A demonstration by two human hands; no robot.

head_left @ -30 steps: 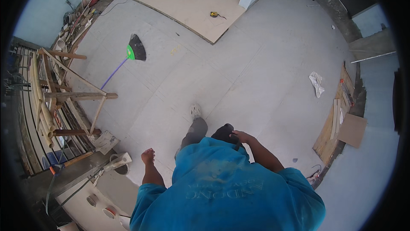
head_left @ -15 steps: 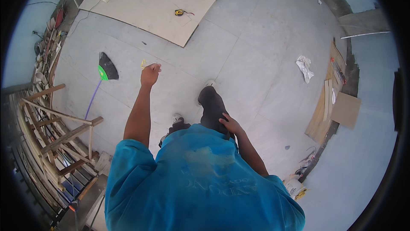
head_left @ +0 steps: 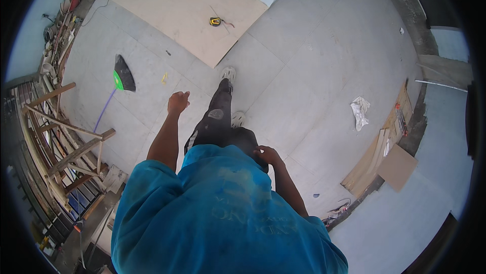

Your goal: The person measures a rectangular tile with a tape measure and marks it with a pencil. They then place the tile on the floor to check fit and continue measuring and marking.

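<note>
My left hand (head_left: 178, 103) hangs ahead of me over the floor, its fingers curled into a loose fist. Nothing shows sticking out of it. Just beyond it, a small bent yellow piece (head_left: 164, 78) lies on the floor. Down at my right thigh is my right hand (head_left: 269, 155), fingers bent but somewhat apart, beside the dark trousers (head_left: 215, 117); I see nothing held there. Farther ahead a yellow and black tape measure (head_left: 215, 22) rests on a large beige board (head_left: 177, 8).
A broom (head_left: 124, 74) with a purple handle lies at left, near a wooden frame (head_left: 76, 160) and stacked scrap. A white crumpled cloth (head_left: 360, 113) is on the floor at right. Wood strips (head_left: 374, 162) and a square tan board (head_left: 398, 167) sit along the right wall.
I have stepped forward, with my left foot now ahead of the right. The beige board's near corner is closer to my feet. Both hands remain empty-looking, the right still at my thigh.
</note>
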